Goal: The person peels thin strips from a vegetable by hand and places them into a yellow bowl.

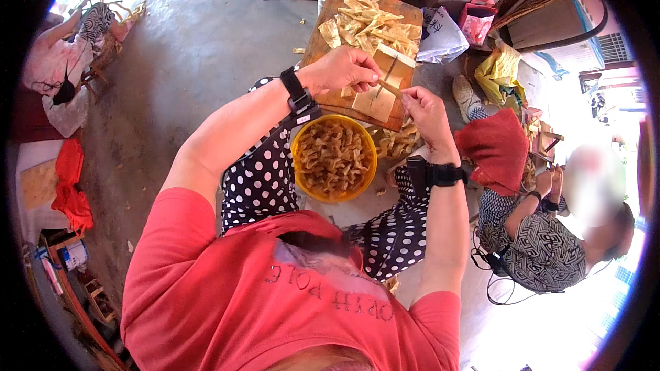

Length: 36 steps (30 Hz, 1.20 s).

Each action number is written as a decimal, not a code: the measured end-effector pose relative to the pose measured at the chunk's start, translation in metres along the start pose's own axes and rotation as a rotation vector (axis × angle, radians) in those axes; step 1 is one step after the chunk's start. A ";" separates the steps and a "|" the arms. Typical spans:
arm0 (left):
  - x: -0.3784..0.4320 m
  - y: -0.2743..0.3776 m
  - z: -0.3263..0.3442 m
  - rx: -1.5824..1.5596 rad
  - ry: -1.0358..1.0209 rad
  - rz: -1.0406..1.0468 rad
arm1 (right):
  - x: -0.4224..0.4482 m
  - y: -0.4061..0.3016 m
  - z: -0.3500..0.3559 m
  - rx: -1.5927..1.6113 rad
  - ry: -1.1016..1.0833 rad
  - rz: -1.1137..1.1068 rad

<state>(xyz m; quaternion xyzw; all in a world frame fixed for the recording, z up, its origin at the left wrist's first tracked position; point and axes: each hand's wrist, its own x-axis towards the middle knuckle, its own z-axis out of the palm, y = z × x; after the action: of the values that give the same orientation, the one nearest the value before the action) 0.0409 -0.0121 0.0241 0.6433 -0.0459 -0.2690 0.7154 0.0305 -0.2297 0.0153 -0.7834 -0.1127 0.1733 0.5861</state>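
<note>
My left hand [346, 68] pinches one end of a narrow tan dried strip [390, 88], and my right hand [424, 111] pinches its other end. The strip is stretched between them over a wooden board [330, 36]. Under it on the board lies a flat tan plate [372, 106] with a thin dark bar or blade [393, 69] across it. Pale dried strips [368, 23], perhaps husk or leaf, are heaped on the far part of the board. Nearer me, between my knees, a yellow basin [373, 165] is full of short, brownish folded or knotted pieces [335, 157].
More strips [397, 141] lie under the board's near right side. A white bag [441, 36] and a pink bag [477, 20] stand beyond it on the right. One person [546, 247] sits at the right near a red cloth [495, 149]; another [62, 56] is at the far left.
</note>
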 end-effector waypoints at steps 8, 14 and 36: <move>0.014 0.000 -0.007 -0.022 0.100 0.024 | 0.020 -0.003 -0.003 0.141 0.047 0.065; 0.022 -0.025 -0.022 -0.011 0.111 -0.019 | 0.021 0.022 -0.004 -0.113 0.132 0.151; -0.081 -0.060 0.038 -0.429 -0.180 -0.127 | -0.085 -0.016 0.053 0.461 0.052 0.195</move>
<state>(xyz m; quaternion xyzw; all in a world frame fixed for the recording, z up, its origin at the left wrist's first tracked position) -0.0633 -0.0113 -0.0035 0.4517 -0.0107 -0.3732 0.8103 -0.0683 -0.2106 0.0290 -0.6407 0.0213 0.2299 0.7323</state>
